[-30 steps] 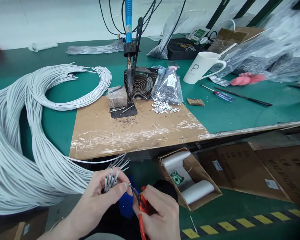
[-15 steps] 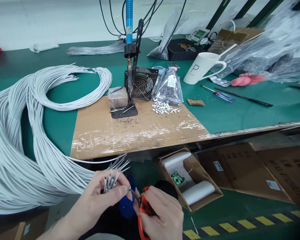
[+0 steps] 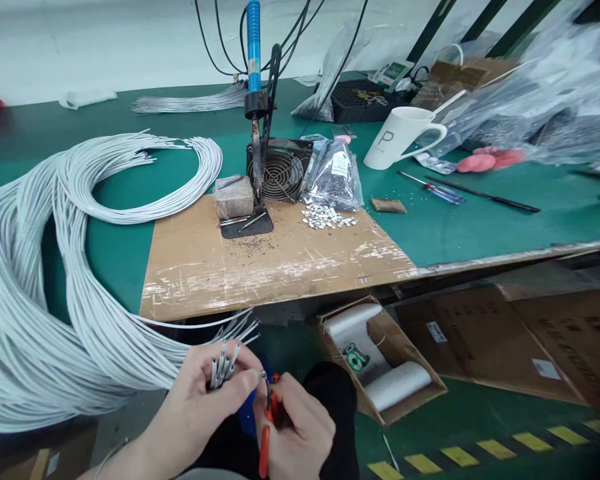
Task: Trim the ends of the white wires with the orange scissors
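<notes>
My left hand [image 3: 207,393] is closed around several cut ends of white cable [image 3: 223,365], which poke up between thumb and fingers. One cable end sticks out at the thumb tip, toward the other hand. In my right hand [image 3: 300,427] is a pair of red-handled pliers or cutters [image 3: 265,447]; fingers cover much of the tool. Its dark jaws [image 3: 269,393] meet the cable end by my left thumb, though whether they are closed on it I cannot tell. From the left hand the cables run back to a large white bundle [image 3: 95,347] over the table's left side.
A blue-handled soldering iron [image 3: 254,53] stands upright beside a fan [image 3: 281,170] on cardboard [image 3: 280,267]. Small white pieces [image 3: 325,217] lie near a plastic bag [image 3: 336,177]. To the right are a white mug [image 3: 397,140] and a screwdriver [image 3: 433,188]. Below sits an open box [image 3: 405,347].
My right hand has moved left and turned, bringing the red-handled tool more upright and its jaws up against the cable end. The left hand has barely shifted.
</notes>
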Demonstrator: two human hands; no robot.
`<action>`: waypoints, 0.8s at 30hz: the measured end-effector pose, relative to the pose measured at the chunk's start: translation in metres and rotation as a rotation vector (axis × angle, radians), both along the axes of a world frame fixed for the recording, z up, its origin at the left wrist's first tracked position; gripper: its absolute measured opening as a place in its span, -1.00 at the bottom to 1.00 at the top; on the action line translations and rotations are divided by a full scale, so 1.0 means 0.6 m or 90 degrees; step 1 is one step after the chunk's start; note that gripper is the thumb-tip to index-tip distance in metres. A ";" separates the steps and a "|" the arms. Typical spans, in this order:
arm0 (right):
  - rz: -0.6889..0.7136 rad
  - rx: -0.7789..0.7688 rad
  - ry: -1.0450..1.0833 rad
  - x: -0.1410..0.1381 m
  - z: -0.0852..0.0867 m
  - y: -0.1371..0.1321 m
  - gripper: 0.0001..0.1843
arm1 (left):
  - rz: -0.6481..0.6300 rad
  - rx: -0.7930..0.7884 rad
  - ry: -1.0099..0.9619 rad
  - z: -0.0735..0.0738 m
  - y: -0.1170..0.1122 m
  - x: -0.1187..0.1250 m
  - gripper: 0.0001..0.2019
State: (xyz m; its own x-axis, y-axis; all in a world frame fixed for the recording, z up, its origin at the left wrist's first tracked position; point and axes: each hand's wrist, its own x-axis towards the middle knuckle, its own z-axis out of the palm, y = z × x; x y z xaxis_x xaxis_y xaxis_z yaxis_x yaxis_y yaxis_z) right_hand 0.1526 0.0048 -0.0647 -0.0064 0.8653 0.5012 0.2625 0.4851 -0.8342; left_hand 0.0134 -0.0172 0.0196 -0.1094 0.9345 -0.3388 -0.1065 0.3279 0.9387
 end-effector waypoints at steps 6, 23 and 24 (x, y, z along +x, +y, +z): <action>-0.098 -0.139 0.119 0.024 -0.018 0.020 -0.48 | 0.020 -0.011 0.025 -0.004 -0.003 -0.007 -0.71; 0.184 -0.001 -0.122 0.044 0.020 0.029 -0.60 | -0.027 -0.006 -0.038 0.008 0.004 -0.006 -0.80; 0.187 0.001 -0.124 0.043 0.020 0.029 -0.61 | -0.029 -0.008 -0.036 0.008 0.004 -0.006 -0.80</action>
State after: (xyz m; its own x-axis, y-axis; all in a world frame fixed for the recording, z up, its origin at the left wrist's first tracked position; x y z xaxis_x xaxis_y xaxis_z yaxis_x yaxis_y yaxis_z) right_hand 0.1786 0.0223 -0.0527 -0.3511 0.8115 0.4670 0.2653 0.5646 -0.7816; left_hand 0.0095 -0.0148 0.0244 -0.0477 0.9339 -0.3545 -0.1442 0.3447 0.9276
